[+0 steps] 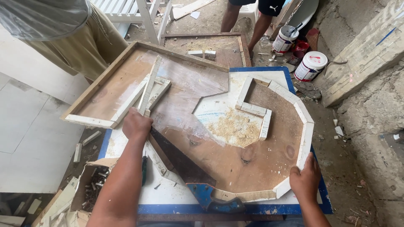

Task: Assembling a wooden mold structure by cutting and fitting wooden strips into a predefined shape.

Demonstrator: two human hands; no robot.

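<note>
Two hands work a brown plywood panel [235,155] edged with white wooden strips. Left hand [135,124], fingers curled tight, clamps a thin white strip [150,86] angled up and away from its knuckles. Right hand [306,180] has its fingers closed over the panel's near corner edging. Between them lies a dark saw [181,162] with a blue handle. Pale sawdust [233,128] sits beyond. Farther out, past the right fingers, stand two white paint buckets [310,66]; a cardboard box [90,187] of scraps sits by the left forearm.
</note>
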